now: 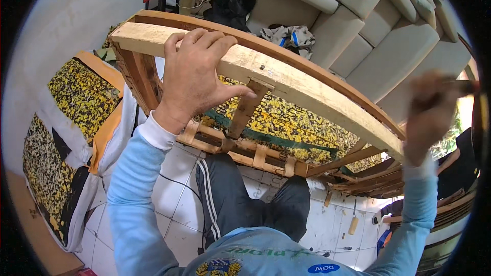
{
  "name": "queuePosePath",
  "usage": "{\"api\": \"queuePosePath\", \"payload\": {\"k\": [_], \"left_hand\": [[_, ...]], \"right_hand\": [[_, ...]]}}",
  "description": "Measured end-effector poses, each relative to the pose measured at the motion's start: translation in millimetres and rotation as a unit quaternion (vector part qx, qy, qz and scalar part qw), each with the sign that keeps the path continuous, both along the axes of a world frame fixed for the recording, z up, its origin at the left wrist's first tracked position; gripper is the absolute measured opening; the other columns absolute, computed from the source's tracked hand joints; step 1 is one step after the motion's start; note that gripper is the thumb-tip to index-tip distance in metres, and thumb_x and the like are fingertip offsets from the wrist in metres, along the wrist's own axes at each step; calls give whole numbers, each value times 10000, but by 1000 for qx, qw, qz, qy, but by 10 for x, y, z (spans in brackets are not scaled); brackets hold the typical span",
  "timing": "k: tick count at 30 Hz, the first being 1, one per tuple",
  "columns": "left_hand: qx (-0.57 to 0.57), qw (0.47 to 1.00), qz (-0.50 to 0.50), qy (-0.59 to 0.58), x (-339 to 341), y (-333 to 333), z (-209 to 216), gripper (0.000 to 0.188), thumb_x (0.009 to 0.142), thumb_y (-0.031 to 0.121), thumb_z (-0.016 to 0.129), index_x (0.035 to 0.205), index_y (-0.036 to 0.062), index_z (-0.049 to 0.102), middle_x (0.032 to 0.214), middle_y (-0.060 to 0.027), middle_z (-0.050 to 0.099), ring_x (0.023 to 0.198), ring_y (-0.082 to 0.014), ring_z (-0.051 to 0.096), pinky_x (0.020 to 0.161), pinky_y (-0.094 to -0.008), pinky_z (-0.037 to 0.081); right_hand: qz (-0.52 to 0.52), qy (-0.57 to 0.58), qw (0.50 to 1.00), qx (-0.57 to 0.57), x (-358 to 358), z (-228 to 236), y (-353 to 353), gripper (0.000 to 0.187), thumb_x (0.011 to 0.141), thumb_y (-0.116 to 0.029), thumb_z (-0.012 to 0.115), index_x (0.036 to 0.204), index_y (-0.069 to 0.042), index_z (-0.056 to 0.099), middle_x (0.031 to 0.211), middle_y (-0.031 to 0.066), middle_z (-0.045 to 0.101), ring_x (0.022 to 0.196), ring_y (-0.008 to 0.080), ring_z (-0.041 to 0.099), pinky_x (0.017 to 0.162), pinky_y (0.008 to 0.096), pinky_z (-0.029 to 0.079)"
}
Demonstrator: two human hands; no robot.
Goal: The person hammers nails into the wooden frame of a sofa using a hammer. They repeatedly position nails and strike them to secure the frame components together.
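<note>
Frame (286,79): bare rough wood, matt; webbing straps (260,156) cloth; floor tiles (174,174) glossy; sofa (358,25) smooth upholstery

Gaps between wooden frame (286,79) slats pass a hand; webbing straps (260,156) block lower openings.

Upholstery workshop: stripped wooden sofa frame (286,79), beige sofa (368,15), patterned yellow cushions (66,122), tools on tiled floor (174,174).

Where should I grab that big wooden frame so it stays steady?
Grab the pale top rail from above, as the left hand does, with the fingers curled over its far edge. The rail is long and flat and forms the frame's upper edge, so it probably gives the steadiest hold. The right hand is blurred.
</note>
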State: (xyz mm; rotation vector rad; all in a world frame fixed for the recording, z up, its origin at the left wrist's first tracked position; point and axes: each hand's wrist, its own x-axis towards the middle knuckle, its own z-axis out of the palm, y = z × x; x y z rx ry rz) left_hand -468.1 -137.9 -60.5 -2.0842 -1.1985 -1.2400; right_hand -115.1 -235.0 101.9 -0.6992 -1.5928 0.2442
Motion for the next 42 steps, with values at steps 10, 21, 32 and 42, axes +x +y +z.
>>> {"api": "queuePosePath", "payload": {"k": [10, 21, 32, 42], "left_hand": [[-5, 1000, -4, 0, 3, 16, -4, 936, 581, 709, 884, 1273, 107, 700, 1258, -86, 701, 1248, -311, 593, 1095, -501, 340], [-8, 1000, 7, 8, -5, -10, -21, 927, 575, 702, 891, 1274, 123, 699, 1256, -86, 704, 1233, -310, 604, 1096, -498, 341], [-53, 997, -2, 55, -101, -55, 63, 1064, 556, 668, 917, 1396, 97, 603, 1318, -98, 660, 1302, -312, 563, 1115, -518, 345], [-81, 994, -16, 67, -147, -60, 106, 1095, 519, 477, 981, 1451, 97, 548, 1382, -111, 611, 1337, -337, 533, 1125, -519, 349]], "right_hand": [[-57, -192, 980, 0, 592, -259, 22, 237, 1107, -220, 488, 1097, -13, 604, 974, 131, 713, 779, 255, 692, 676, 389, 540], [22, -144, 987, -62, 185, -77, -21, 329, 1096, -381, 482, 1049, -70, 579, 859, 109, 598, 705, 235, 542, 649, 344, 430], [-39, -396, 916, -53, -18, -456, -38, 292, 1062, -337, 600, 1070, -53, 530, 690, 107, 565, 551, 272, 572, 517, 395, 449], [-169, -595, 754, -221, 37, -594, -359, 201, 998, -138, 621, 1091, -9, 500, 871, 294, 623, 805, 522, 600, 699, 538, 479]]}}
